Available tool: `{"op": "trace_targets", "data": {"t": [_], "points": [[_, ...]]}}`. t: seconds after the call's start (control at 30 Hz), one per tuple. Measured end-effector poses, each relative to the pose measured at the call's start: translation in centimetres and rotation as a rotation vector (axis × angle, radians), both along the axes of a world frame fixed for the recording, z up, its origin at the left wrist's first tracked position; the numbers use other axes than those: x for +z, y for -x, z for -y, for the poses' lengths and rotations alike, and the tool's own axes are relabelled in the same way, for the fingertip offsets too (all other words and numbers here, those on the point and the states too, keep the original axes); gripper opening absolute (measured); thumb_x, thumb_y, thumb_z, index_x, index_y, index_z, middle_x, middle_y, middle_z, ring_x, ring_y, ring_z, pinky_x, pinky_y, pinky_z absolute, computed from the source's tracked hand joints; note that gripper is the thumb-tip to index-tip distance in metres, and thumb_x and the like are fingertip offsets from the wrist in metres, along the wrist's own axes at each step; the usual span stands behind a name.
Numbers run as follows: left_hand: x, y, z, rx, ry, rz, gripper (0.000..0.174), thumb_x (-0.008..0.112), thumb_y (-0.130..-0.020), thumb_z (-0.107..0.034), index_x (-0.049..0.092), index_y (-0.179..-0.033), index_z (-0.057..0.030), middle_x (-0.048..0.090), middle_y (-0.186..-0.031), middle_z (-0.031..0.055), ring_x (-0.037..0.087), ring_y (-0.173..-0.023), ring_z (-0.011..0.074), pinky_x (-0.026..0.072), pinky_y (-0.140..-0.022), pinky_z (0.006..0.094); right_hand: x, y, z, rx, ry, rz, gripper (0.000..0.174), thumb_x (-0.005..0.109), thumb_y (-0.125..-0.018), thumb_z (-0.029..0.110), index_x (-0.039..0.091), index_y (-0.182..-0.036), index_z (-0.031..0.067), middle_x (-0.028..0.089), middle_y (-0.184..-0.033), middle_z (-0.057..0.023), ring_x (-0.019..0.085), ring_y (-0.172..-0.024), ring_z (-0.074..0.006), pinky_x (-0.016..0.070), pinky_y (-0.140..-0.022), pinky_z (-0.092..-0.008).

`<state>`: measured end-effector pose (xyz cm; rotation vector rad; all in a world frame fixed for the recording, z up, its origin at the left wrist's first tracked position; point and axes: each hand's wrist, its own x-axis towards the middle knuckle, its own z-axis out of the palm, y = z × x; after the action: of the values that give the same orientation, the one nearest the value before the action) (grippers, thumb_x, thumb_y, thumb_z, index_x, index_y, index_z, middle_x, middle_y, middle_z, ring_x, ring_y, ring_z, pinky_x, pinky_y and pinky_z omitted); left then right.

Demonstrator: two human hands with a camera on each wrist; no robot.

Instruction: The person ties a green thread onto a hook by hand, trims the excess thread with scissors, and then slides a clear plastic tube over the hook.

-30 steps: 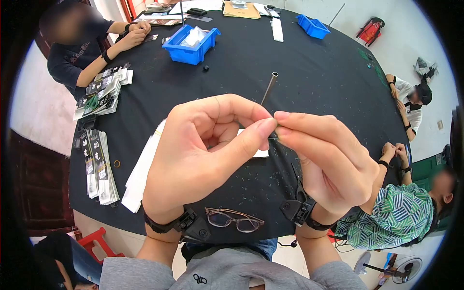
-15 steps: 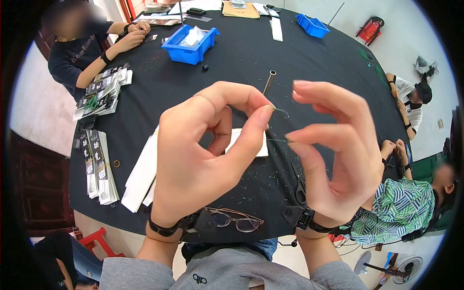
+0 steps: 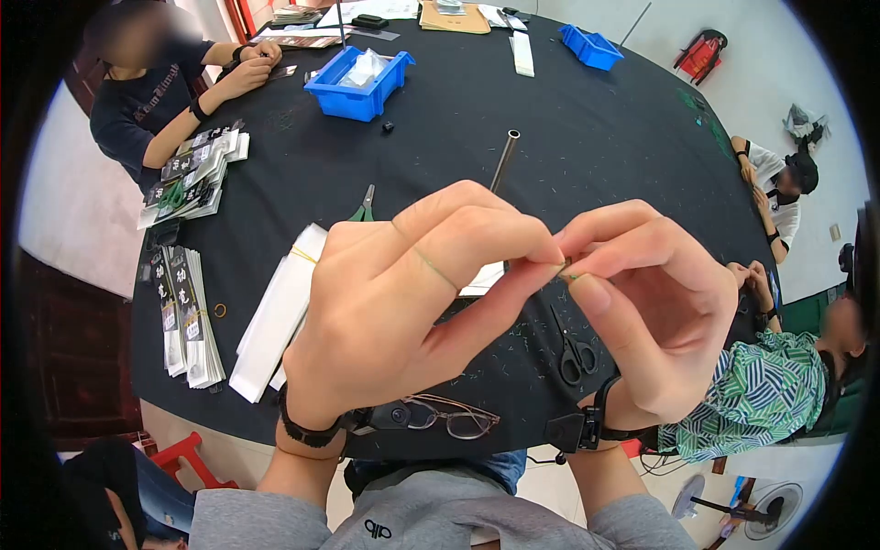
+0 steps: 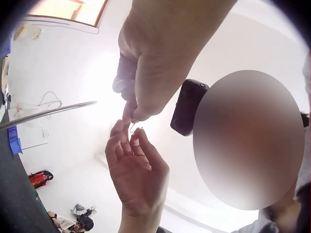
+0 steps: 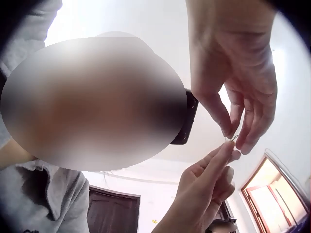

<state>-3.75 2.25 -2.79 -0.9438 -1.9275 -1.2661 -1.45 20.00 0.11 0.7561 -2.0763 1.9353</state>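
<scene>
Both hands meet fingertip to fingertip above the black table. My left hand [image 3: 412,293] pinches a small fish hook [image 5: 234,138] between thumb and index finger, its wire bend showing in the right wrist view. Thin green line [image 3: 431,264] crosses the left index finger, and a green bit shows at the fingertips. From the right, my right hand [image 3: 655,302] has thumb and fingers curled to the line beside the hook. Most of the hook is hidden by fingertips in the head view. Black scissors [image 3: 575,356] lie below the hands, and green-handled scissors [image 3: 365,205] lie behind the left hand.
A metal rod [image 3: 505,158] stands up behind the hands. White strips [image 3: 275,321] and printed packets [image 3: 190,316] lie left, glasses [image 3: 451,417] near the front edge. Blue bins [image 3: 357,84] stand farther back. Other people sit around the table [image 3: 623,147].
The right hand opened away from the left with line drawn between them, then came back to the left fingertips. The left hand turned its back more upward and shifted right.
</scene>
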Motion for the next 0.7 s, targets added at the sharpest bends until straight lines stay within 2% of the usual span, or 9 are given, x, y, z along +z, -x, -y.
{"op": "trace_targets", "data": {"t": [0.13, 0.23, 0.27, 0.33, 0.43, 0.53, 0.6, 0.7], "points": [[-0.1, 0.2, 0.0, -0.007, 0.008, -0.003, 0.021, 0.071, -0.069, 0.009, 0.065, -0.087, -0.0013, 0.066, -0.080, 0.0072, 0.045, -0.047, 0.0016, 0.0278, -0.040, 0.0151, -0.3, 0.4, -0.5, 0.003, -0.058, -0.061, 0.015, 0.062, -0.075, -0.014, 0.064, -0.088, -0.0067, 0.063, -0.095, -0.0195, 0.061, -0.082, -0.0182, 0.0485, -0.074, -0.0260], [0.5, -0.3, 0.3, -0.035, 0.020, 0.117, 0.016, 0.067, -0.075, 0.007, 0.064, -0.089, -0.0006, 0.065, -0.079, 0.0061, 0.047, -0.049, 0.0005, 0.0279, -0.041, 0.0150, -0.4, 0.6, -0.7, -0.063, -0.142, -0.140, 0.016, 0.066, -0.072, -0.014, 0.066, -0.086, -0.0066, 0.064, -0.092, -0.0193, 0.063, -0.080, -0.0193, 0.0498, -0.073, -0.0265], [0.8, -0.7, 0.5, -0.044, 0.005, 0.338, 0.012, 0.064, -0.079, 0.005, 0.064, -0.090, 0.0002, 0.065, -0.078, 0.0052, 0.049, -0.052, 0.0007, 0.0306, -0.044, 0.0147, -0.4, 0.6, -0.6, -0.063, -0.141, -0.140, 0.016, 0.066, -0.072, -0.014, 0.066, -0.086, -0.0066, 0.064, -0.092, -0.0193, 0.063, -0.080, -0.0193, 0.0498, -0.073, -0.0265], [1.0, -0.9, 0.7, -0.054, -0.010, 0.560, 0.009, 0.062, -0.082, 0.004, 0.063, -0.091, 0.0009, 0.064, -0.078, 0.0044, 0.052, -0.056, 0.0009, 0.0333, -0.046, 0.0145, -0.6, 0.6, -0.3, -0.135, -0.186, -0.235, 0.016, 0.069, -0.068, -0.013, 0.067, -0.083, -0.0064, 0.065, -0.088, -0.0187, 0.064, -0.077, -0.0201, 0.0505, -0.070, -0.0263], [1.2, -0.6, 1.3, -0.120, -0.108, 0.740, 0.008, 0.057, -0.087, 0.000, 0.062, -0.092, 0.0031, 0.064, -0.078, 0.0041, 0.056, -0.065, 0.0024, 0.0388, -0.053, 0.0145, -0.9, 1.1, 0.0, -0.167, -0.274, -0.409, 0.017, 0.070, -0.064, -0.011, 0.067, -0.079, -0.0061, 0.067, -0.083, -0.0181, 0.065, -0.073, -0.0217, 0.0513, -0.066, -0.0265], [1.5, -0.3, 1.6, -0.218, -0.177, 0.971, 0.008, 0.056, -0.088, -0.001, 0.062, -0.091, 0.0041, 0.065, -0.081, 0.0062, 0.057, -0.070, 0.0040, 0.0420, -0.058, 0.0148, -1.2, 1.7, -0.1, -0.164, -0.300, -0.525, 0.017, 0.071, -0.062, -0.011, 0.067, -0.078, -0.0059, 0.067, -0.081, -0.0178, 0.066, -0.072, -0.0230, 0.0515, -0.064, -0.0271], [1.5, -0.2, 1.7, -0.288, -0.244, 1.001, 0.008, 0.058, -0.087, -0.001, 0.063, -0.090, 0.0044, 0.065, -0.081, 0.0073, 0.058, -0.068, 0.0033, 0.0412, -0.056, 0.0143, -1.2, 1.9, -0.1, -0.158, -0.309, -0.542, 0.017, 0.070, -0.061, -0.011, 0.067, -0.077, -0.0058, 0.067, -0.081, -0.0180, 0.066, -0.073, -0.0236, 0.0517, -0.063, -0.0275], [1.2, -0.1, 2.2, -0.290, -0.193, 0.990, 0.007, 0.060, -0.086, -0.001, 0.064, -0.090, 0.0044, 0.066, -0.079, 0.0067, 0.058, -0.064, 0.0029, 0.0402, -0.054, 0.0137, -1.5, 1.9, -0.1, -0.152, -0.316, -0.539, 0.018, 0.070, -0.061, -0.012, 0.067, -0.077, -0.0061, 0.067, -0.081, -0.0186, 0.067, -0.074, -0.0245, 0.0519, -0.063, -0.0277]]}}
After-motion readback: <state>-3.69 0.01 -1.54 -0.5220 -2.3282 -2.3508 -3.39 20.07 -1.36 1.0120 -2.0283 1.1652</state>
